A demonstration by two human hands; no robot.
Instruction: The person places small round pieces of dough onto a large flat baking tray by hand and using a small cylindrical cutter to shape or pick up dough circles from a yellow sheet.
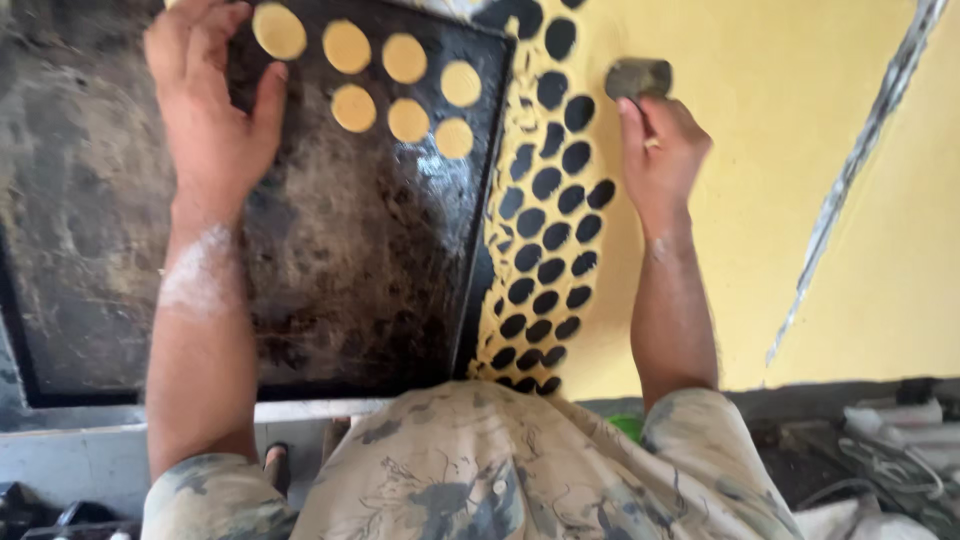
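Note:
My left hand point(212, 95) rests flat on a dark, greasy baking tray point(350, 260), its fingers next to a yellow dough round point(279, 30). Several more dough rounds point(406, 90) lie in two rows at the tray's far end. My right hand point(660, 150) grips a small round metal cutter point(638, 77), pressed onto a rolled sheet of yellow dough point(780, 150). A band of round cut-out holes point(548, 220) runs along the sheet's left edge, beside the tray.
A second dark tray point(70, 220) lies to the left. A long slit point(850, 180) crosses the dough sheet on the right. The table's front edge point(80, 460) is grey, with cluttered items point(890, 440) at lower right.

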